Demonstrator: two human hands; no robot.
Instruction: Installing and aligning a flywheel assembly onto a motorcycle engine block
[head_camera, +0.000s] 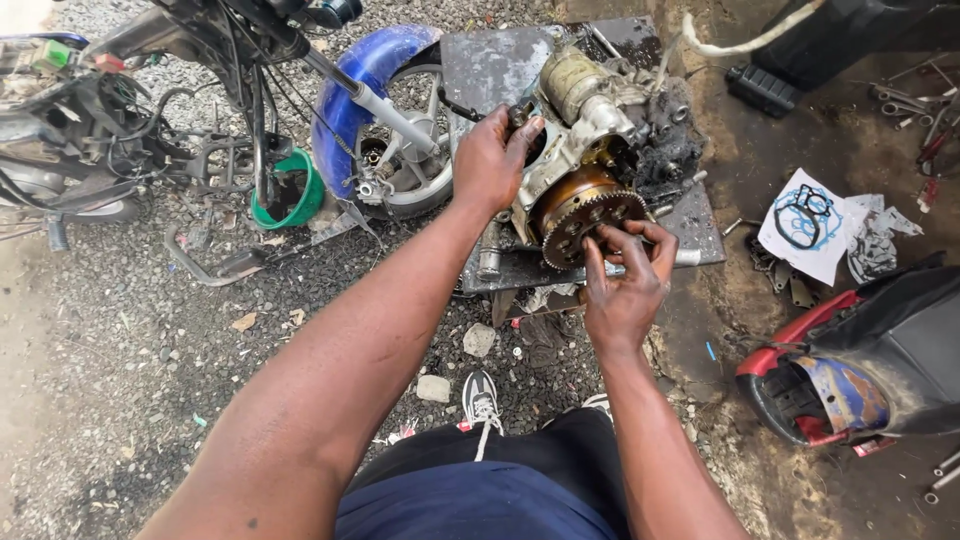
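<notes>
I see a greasy cast-metal engine (600, 130) lying on a dark steel plate (490, 65) over gravel, centre-far. Rusty round toothed gear (585, 212) on its near face. Left hand (492, 160) clamped on the casing's left edge. Right hand (625, 285) just near of the gear, fingers (612, 240) pinching its toothed rim. Blue-fendered wheel (385, 120) to the left.

We see a gravel ground (120, 370) carrying a grimy metal plate (490, 65) at twelve o'clock, with the engine block (600, 130) sitting on it. At three o'clock lies a white gasket packet (810, 225); at one o'clock, loose wrenches (905, 105). A green basin (295, 205) rests at ten o'clock.
</notes>
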